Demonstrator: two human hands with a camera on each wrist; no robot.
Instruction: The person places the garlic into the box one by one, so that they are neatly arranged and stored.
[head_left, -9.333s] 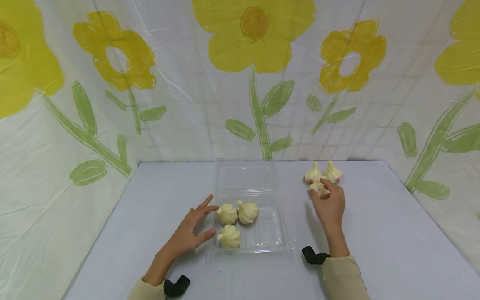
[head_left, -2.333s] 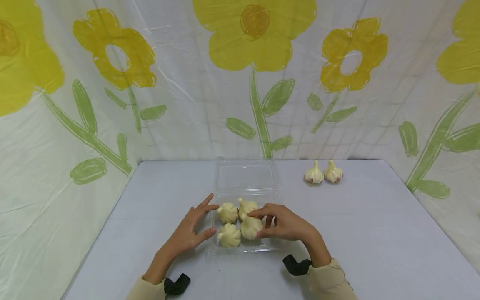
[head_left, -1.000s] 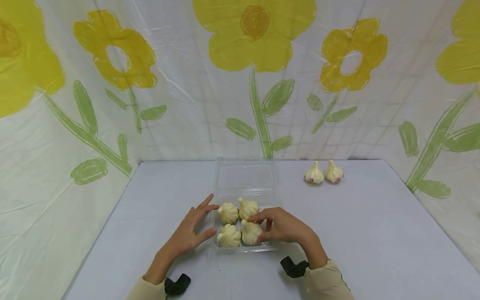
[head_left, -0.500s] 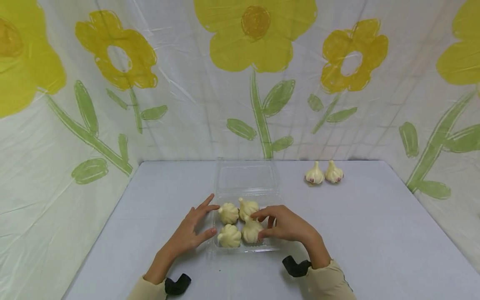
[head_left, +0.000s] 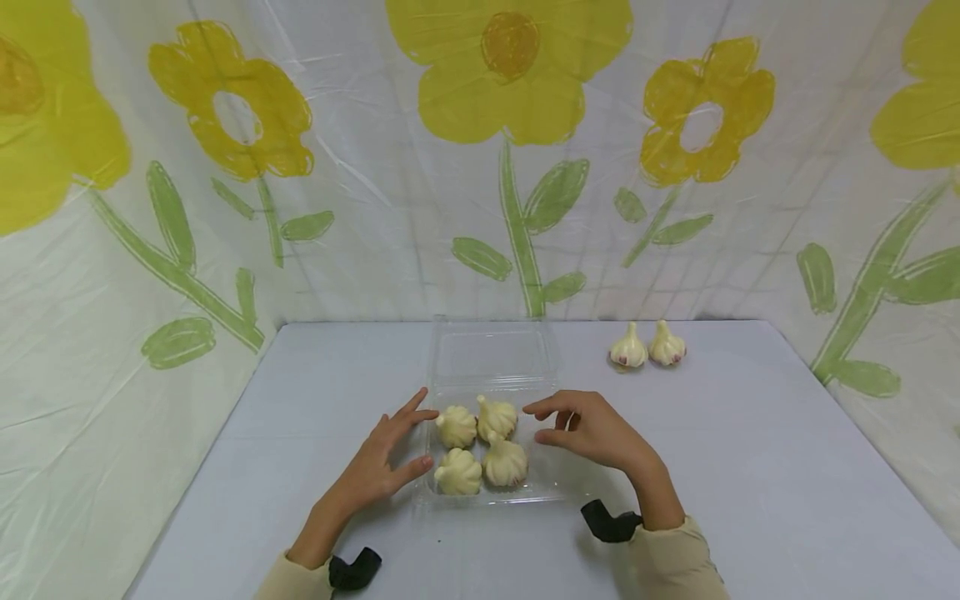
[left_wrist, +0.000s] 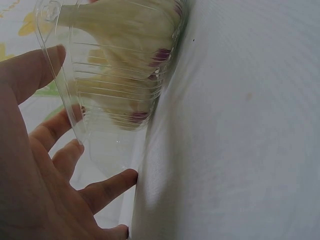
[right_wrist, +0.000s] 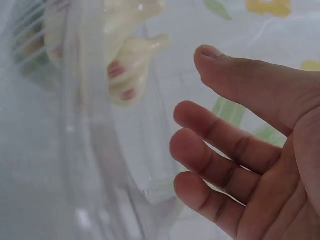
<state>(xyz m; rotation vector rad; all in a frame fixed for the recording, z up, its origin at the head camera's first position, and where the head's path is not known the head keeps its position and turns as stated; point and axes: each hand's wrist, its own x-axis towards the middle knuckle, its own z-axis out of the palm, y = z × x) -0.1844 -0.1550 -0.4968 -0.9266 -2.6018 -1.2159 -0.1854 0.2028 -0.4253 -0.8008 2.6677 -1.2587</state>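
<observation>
Several garlic bulbs (head_left: 505, 463) sit grouped in the left and middle part of a clear plastic container (head_left: 543, 487), whose hinged lid (head_left: 491, 350) lies back open. At the container's left rim is my left hand (head_left: 378, 462), fingers spread and nearly straight. In the left wrist view its thumb (left_wrist: 47, 70) overlaps the rim, and purple-tinged garlic (left_wrist: 125, 30) shows through the ribbed wall. My right hand (head_left: 592, 425) hovers over the container's right side, holding nothing, its fingers loosely bent and apart from the bulbs. The right wrist view shows a gap between fingertips and garlic (right_wrist: 132, 70).
Two more garlic bulbs (head_left: 628, 348) stand side by side at the table's back right edge. A pale cloth covers the table (head_left: 750, 467). Behind it hangs a white sheet (head_left: 360, 250) painted with yellow flowers. Black wrist mounts (head_left: 611, 523) stick out by each sleeve.
A third bulb from the back right now rests in the container at front middle. Within the last half second my right hand let go of it and moved up and right. My left hand stayed put.
</observation>
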